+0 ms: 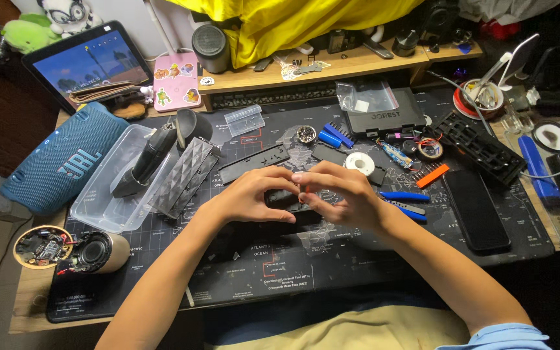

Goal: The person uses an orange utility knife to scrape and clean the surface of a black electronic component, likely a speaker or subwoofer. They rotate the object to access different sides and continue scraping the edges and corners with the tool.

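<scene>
Head view, centre: a small black part (284, 199) is held between both hands just above the dark desk mat (332, 259), in the middle of the frame.
Left hand (249, 194): its fingers (279, 174) are curled over the top of the black part and its thumb is pressed along the lower edge, so the part is gripped.
Right hand (343, 194): its fingers (312, 175) are closed on the right end of the same part, fingertips nearly meeting those of the left hand.
Black part: mostly hidden by the hands; only a dark strip is seen between them, and its shape cannot be told.
Left of the hands: a black ribbed cover (186, 176) is laid on the mat, leaning on a clear plastic tray (102, 201) in which a black tool (145, 162) is kept.
Far left: a blue cylindrical speaker (63, 165) is placed on the table (30, 298).
Lower left: an opened small speaker (98, 253) and a round circuit board (42, 246) are set side by side.
Right of the hands: blue-handled pliers (403, 202) and a black phone (476, 210) are laid on the mat, near but apart from the right hand.
Upper centre: a black case (384, 116) is seen behind the hands.
</scene>
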